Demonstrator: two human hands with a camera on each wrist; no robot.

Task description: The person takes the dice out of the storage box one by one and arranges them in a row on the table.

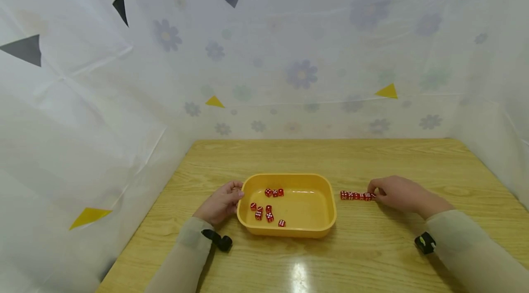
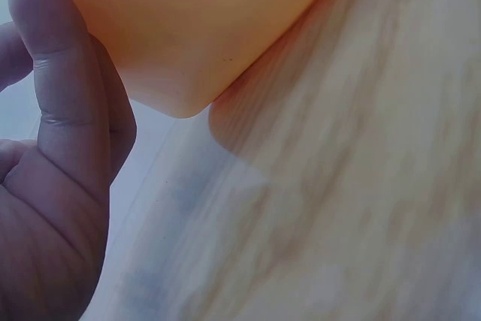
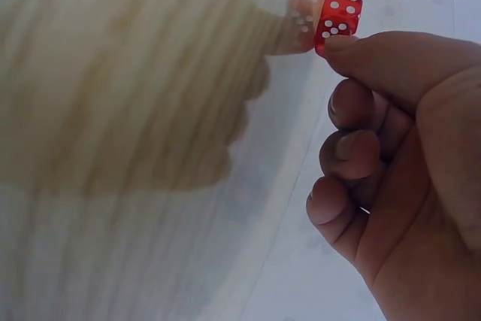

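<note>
My left hand [image 1: 221, 202] rests against the yellow tray [image 1: 326, 219], fingers curved on its left wall. My right hand [image 1: 396, 193] pinches the end die of the dice row [image 1: 357, 195] right of the tray (nine loose dice inside). Best press gently, keeping the row straight.

A pale wooden counter [image 1: 372, 155] lies beneath both hands. Beyond and beside them hang white sheets [image 1: 103, 100] printed with faded flowers and triangles.
</note>
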